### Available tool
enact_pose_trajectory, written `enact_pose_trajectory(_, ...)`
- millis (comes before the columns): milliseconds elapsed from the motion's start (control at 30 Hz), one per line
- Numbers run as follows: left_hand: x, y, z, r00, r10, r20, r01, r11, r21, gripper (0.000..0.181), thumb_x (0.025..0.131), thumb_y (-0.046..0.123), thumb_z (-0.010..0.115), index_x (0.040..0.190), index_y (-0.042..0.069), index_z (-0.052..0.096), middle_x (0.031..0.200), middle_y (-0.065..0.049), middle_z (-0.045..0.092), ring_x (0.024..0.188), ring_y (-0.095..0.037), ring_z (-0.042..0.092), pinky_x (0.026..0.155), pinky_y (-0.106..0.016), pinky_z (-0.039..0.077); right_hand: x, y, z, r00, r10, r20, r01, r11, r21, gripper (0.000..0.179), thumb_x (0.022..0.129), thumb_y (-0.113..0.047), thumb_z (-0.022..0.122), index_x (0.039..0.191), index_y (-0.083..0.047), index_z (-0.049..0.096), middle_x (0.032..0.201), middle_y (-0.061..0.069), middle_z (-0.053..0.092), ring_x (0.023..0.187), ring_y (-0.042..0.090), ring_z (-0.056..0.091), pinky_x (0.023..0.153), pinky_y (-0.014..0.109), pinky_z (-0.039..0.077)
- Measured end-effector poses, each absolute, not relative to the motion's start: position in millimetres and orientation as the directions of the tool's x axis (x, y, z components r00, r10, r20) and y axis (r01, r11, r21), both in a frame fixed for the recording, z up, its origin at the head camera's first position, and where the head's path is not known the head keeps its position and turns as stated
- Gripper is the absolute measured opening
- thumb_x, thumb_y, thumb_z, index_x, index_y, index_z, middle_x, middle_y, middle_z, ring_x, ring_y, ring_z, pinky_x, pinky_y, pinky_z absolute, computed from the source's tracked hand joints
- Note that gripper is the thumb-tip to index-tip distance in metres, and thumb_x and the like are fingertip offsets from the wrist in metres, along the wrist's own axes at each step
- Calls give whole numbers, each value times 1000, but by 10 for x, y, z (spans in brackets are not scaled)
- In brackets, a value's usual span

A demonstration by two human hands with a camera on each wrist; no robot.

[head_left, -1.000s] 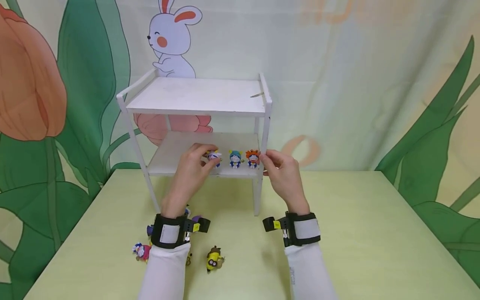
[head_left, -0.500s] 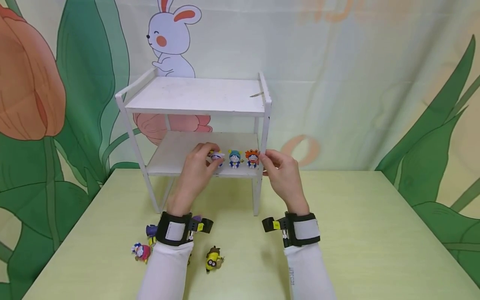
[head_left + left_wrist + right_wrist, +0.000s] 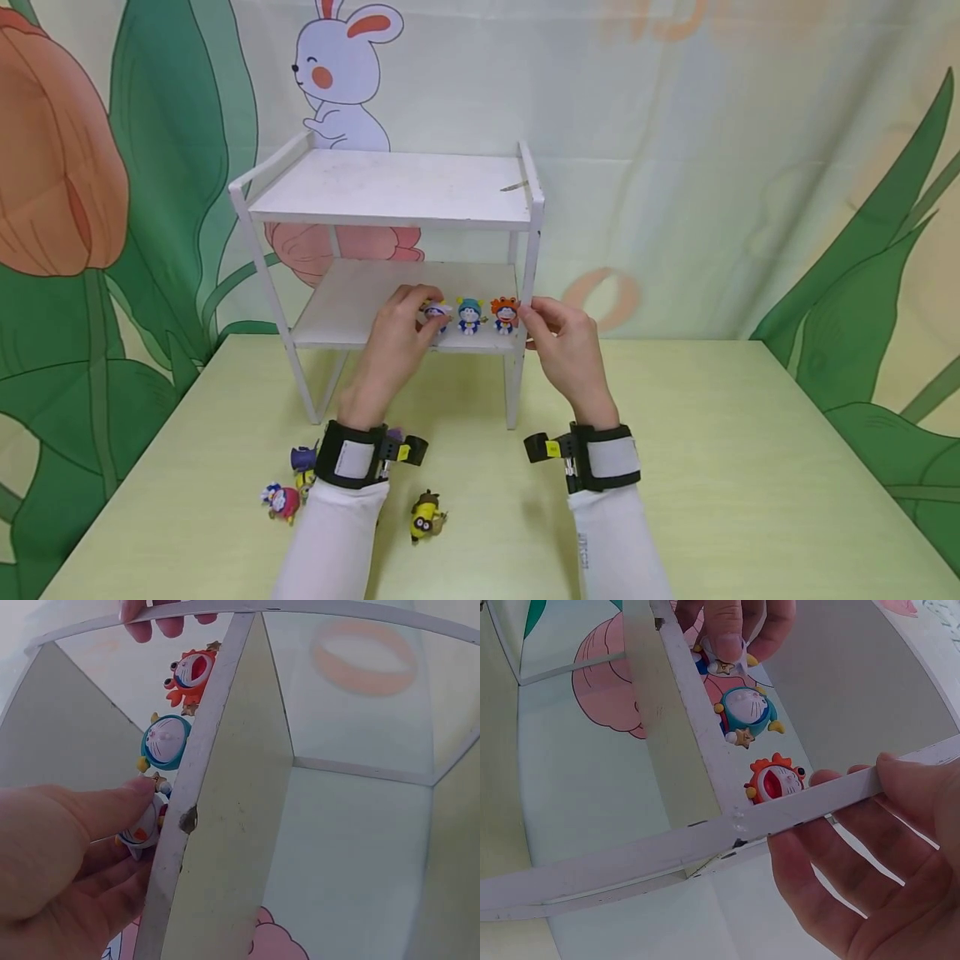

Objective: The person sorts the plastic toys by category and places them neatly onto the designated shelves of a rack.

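My left hand (image 3: 393,346) pinches a small figurine with a white hat (image 3: 437,314) between thumb and fingers at the front of the lower shelf (image 3: 352,304). To its right stand a teal-hatted figurine (image 3: 470,317) and an orange crab-hatted figurine (image 3: 505,316), upright in a row. In the left wrist view the thumb lies on the white-hatted figurine (image 3: 142,829), and the fingers partly hide it. My right hand (image 3: 570,350) holds the rack's right front post (image 3: 531,258), thumb on one side and fingers on the other, beside the crab-hatted figurine.
On the table (image 3: 712,450) lie a yellow figurine (image 3: 424,518), a pink one (image 3: 283,502) and a purple piece (image 3: 303,457); my left forearm hides part of this group. The rack's upper shelf (image 3: 390,187) spans above both hands.
My left hand has shifted a little to the right along the shelf with the white-hatted figurine, closer to the teal-hatted one. The right hand stays on the post.
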State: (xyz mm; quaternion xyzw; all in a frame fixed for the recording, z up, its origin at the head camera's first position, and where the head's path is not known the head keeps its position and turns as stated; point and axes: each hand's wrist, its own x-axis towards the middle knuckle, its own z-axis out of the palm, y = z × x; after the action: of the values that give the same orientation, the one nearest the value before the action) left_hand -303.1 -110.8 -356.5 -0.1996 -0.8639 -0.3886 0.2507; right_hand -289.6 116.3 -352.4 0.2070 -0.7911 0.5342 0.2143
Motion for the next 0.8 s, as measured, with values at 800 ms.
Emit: enact_pose_trajectory(800,-3033,-1082,-3601,-797,152,584,537,620,572,32,90,2,69,121,-3,61,118,-19,56,100,-29,61,78,-37,55,-2884,1161,-3521,-827,-96,554,-550,344,-761,23,98,-16,61,108,2,71,100,15,69,83,24,67,68,35,58)
